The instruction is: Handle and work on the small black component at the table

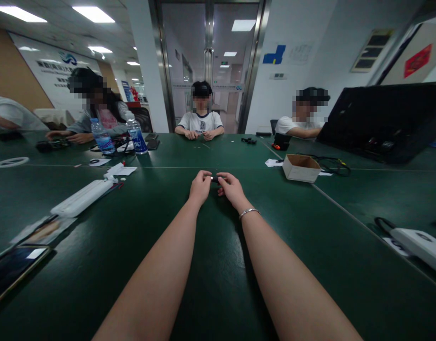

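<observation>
Both my arms reach forward over the dark green table [218, 265]. Between my fingertips is a small black stick with a bright silver end [214, 179], which looks like a USB stick, though it is too small to be sure. My left hand [200, 185] pinches its silver end from the left. From the right, the fingers of my right hand [232, 188] are closed on the black end. My fingers hide part of it. A silver bracelet [249, 212] circles my right wrist.
An open cardboard box [301, 168] and black cables [333, 165] lie to the right, near a large monitor [384, 123]. Left are two water bottles [136, 135], a white power strip [83, 196] and a phone [17, 270]. Several people sit around the table.
</observation>
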Action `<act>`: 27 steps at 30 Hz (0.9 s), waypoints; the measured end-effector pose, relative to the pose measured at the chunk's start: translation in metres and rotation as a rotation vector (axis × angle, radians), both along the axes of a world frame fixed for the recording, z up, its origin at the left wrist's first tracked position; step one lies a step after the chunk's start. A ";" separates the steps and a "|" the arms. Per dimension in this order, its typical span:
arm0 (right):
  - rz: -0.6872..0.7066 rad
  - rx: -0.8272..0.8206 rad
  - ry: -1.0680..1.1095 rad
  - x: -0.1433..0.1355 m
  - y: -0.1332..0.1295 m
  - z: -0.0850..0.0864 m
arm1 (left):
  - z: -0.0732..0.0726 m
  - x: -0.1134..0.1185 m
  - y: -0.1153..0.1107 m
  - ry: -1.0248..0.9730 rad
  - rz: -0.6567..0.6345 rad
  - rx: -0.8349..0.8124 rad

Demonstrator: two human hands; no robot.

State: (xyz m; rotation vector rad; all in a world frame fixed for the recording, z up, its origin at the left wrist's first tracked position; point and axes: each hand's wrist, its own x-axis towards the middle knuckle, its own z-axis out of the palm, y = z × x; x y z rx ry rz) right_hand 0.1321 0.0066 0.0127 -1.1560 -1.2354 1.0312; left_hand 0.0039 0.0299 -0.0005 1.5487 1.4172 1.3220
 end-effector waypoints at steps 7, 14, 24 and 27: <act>0.002 -0.009 -0.019 0.001 0.000 0.000 | -0.001 -0.001 0.001 0.017 0.004 0.028; -0.002 -0.014 -0.016 -0.001 0.000 0.001 | 0.001 -0.001 -0.001 0.006 0.013 0.032; -0.016 -0.015 -0.016 -0.002 -0.003 0.004 | 0.000 0.000 0.001 0.027 -0.010 -0.004; -0.014 -0.014 -0.016 -0.002 -0.004 0.004 | 0.001 0.000 0.000 0.064 -0.013 0.018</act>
